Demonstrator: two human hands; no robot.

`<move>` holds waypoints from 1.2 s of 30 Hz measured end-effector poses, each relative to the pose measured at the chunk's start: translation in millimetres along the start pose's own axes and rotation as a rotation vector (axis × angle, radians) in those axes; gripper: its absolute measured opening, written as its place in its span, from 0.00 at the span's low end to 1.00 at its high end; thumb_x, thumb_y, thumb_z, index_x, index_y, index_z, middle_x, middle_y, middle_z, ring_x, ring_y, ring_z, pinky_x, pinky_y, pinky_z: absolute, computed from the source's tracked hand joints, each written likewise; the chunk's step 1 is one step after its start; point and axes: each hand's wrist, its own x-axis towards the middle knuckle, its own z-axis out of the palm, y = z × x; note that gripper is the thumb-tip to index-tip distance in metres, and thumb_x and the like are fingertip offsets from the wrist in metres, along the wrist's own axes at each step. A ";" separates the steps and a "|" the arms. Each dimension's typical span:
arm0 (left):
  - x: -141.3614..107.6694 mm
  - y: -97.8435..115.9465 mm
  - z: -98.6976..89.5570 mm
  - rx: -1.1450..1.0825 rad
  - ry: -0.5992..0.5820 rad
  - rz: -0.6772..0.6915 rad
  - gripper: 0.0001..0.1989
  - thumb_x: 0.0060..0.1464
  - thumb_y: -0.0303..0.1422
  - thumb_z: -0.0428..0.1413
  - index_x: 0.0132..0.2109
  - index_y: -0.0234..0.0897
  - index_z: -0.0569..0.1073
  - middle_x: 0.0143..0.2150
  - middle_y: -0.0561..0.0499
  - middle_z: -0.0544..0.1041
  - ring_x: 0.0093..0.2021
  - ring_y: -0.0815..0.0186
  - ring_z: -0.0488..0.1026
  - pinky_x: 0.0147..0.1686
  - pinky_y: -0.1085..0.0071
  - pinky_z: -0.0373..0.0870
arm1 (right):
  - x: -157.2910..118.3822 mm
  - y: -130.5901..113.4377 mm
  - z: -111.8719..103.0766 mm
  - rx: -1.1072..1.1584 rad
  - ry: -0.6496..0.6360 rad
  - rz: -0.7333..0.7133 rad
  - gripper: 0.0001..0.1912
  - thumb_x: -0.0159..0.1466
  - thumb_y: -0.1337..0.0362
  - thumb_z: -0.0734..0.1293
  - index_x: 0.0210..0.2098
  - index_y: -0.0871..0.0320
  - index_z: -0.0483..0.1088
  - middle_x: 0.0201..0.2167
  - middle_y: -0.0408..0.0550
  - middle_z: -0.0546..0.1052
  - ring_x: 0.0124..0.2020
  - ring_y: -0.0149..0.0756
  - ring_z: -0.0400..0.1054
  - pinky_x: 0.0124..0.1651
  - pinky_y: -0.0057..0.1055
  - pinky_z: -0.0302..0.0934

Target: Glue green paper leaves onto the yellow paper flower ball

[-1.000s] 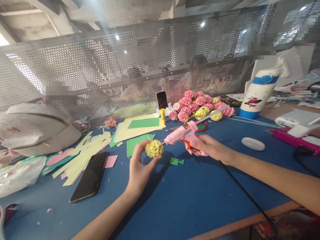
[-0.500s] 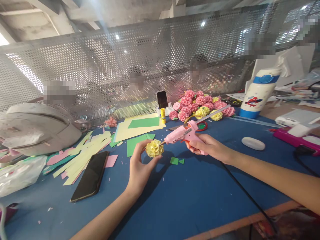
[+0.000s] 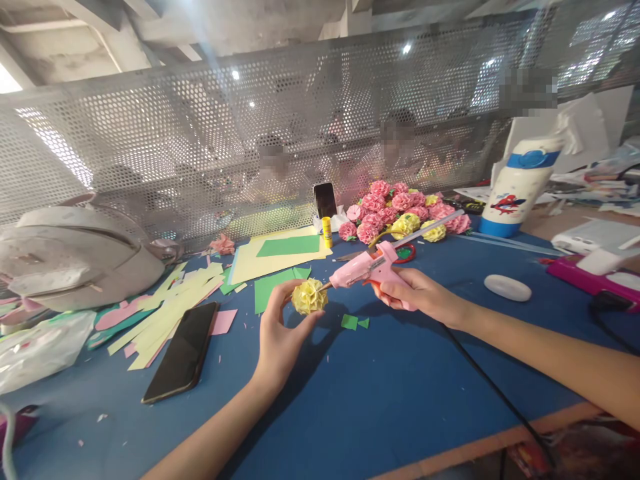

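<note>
Between the thumb and fingers of my left hand [image 3: 280,333] is a yellow paper flower [image 3: 309,297], held a little above the blue table [image 3: 380,407]. My right hand [image 3: 420,295] grips the handle of a pink hot glue gun [image 3: 367,270], and a long clear glue stick [image 3: 434,227] pokes out of its back. The gun's nozzle points left and meets the right side of the flower; whether glue is coming out is too small to tell. Small green paper scraps [image 3: 349,322] lie on the table just right of the flower.
A heap of pink and yellow paper flowers [image 3: 395,207], scissors [image 3: 406,253] and a glue stick tube [image 3: 327,232] stand behind. Left are paper strips [image 3: 175,307], a phone [image 3: 183,353] and a backpack [image 3: 85,257]. A bottle [image 3: 520,187] and white oval object [image 3: 507,288] are right. The gun's black cord [image 3: 493,383] trails frontward.
Almost nothing differs. Both hands keep the flower and the glue gun in the same pose, with the nozzle at the flower; the whole view has shifted very slightly.
</note>
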 end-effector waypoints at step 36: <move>0.5 -0.3 0.9 -0.017 -0.007 -0.023 0.21 0.50 0.34 0.67 0.50 0.39 0.72 0.50 0.46 0.77 0.52 0.57 0.74 0.55 0.60 0.67 | 1.0 -0.6 0.1 -0.034 0.026 -0.019 0.23 0.64 0.45 0.66 0.33 0.61 0.66 0.26 0.43 0.65 0.23 0.24 0.55 0.22 0.25 0.45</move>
